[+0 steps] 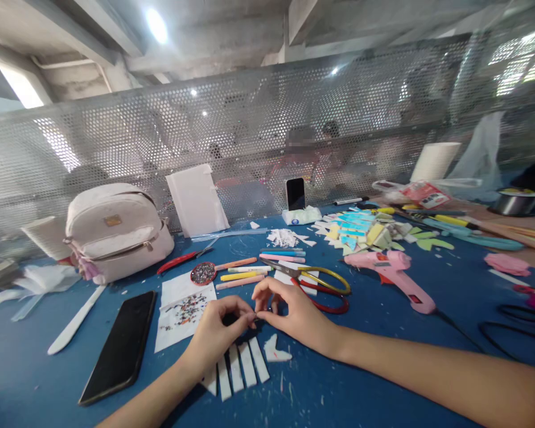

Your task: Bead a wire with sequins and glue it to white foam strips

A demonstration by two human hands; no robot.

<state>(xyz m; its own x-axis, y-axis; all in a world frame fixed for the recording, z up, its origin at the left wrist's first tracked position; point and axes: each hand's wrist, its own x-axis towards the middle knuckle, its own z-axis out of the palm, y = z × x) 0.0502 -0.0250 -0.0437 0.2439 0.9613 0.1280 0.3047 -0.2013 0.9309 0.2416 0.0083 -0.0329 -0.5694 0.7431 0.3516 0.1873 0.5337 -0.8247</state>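
My left hand [225,327] and my right hand [294,309] meet at the fingertips over the table. Both are pinched closed on something small and dark that I cannot make out. Under my left hand several white foam strips [248,364] lie side by side, and a notched white scrap [276,349] rests to their right. Left of my hands, small colourful bits [188,309] are scattered on a white paper [164,339]. Beyond my fingers are several markers [244,275] and scissors with red and yellow handles [325,285].
A pink glue gun [399,273] lies to the right, its cord trailing. At left are a black phone [120,348], a white plastic knife [75,321] and a pale backpack [116,232]. Foam scraps [365,229] are heaped at the back, before a perforated metal screen [249,131].
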